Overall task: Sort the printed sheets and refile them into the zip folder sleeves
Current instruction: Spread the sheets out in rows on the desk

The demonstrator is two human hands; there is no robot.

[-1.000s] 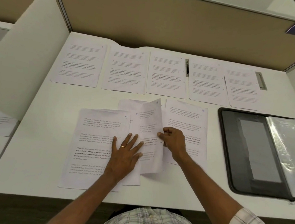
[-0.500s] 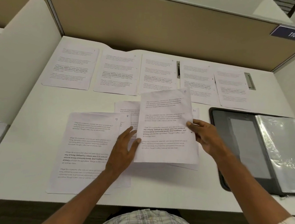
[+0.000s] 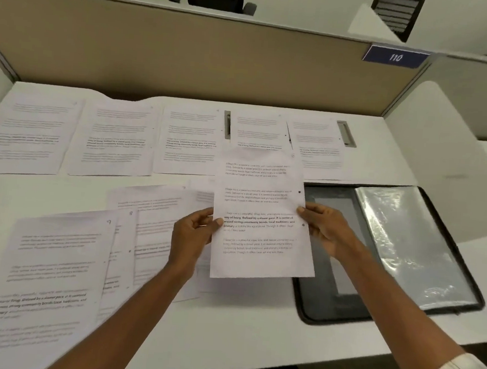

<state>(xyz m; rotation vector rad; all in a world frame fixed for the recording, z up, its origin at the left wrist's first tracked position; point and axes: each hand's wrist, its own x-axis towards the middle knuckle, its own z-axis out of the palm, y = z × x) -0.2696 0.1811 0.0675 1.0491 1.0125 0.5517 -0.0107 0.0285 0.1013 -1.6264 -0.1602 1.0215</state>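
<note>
Pinching sheet (image 3: 261, 185) edges: left hand (image 3: 192, 235), right hand (image 3: 326, 229).

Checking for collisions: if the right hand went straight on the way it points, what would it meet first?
Likely the white printed sheet fourth in the back row, beyond the held white sheet the right hand pinches; height is unclear, it may pass over.

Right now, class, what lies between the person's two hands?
The printed sheet, held at its side edges by left hand and right hand; head view shows it.
</note>
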